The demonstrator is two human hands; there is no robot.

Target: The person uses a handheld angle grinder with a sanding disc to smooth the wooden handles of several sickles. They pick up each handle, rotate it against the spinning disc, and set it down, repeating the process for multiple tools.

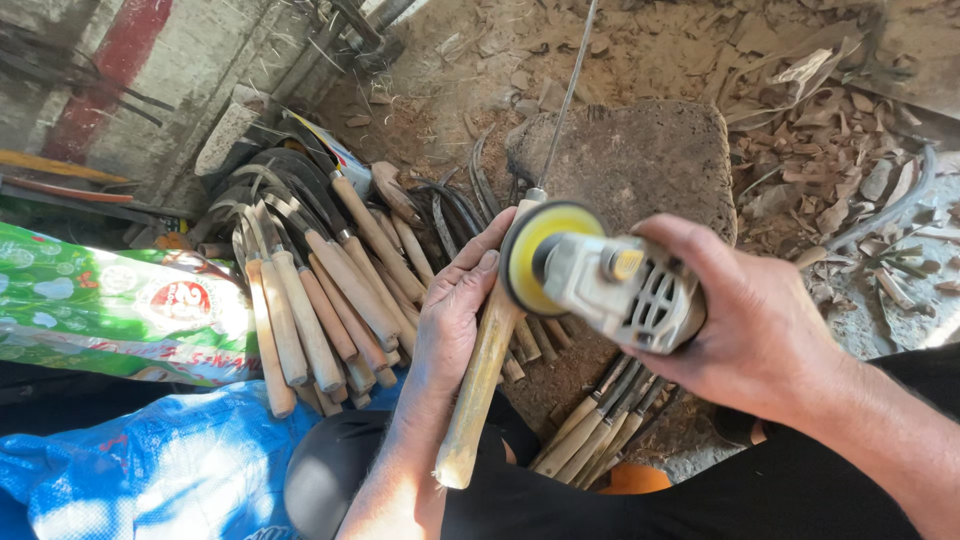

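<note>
A: Head view. What did each hand hold?

B: The right hand [760, 330] was closed around the body of a grinder [610, 285], its yellow disc [535, 258] facing the work. The left hand [455, 310] was wrapped about a wooden handle [478, 385], fingers curled over its upper part. The thin metal blade [567, 95] ran up from the handle, over a block [635, 160] on the floor.

A: Where did the disc stand relative to the handle?

B: Just beside its top end, near the ferrule; contact could not be confirmed.

A: Recommended technique?

B: In my judgement, the handle should have been held firmly with the fingers kept below the disc edge, the disc presented at a shallow angle, and pressure kept light so the wood was not gouged. The left fingertips lay close to the disc; that was the main hazard.

A: Packages and labels?

B: A green printed bag [110, 310] with a round red-and-white emblem lay at left. A blue woven sack [150, 470] lay below it. A pile of finished sickles [320, 290] rested between bag and hand. More handles [600, 430] lay under the grinder. Shavings [830, 150] covered the floor at right.
</note>
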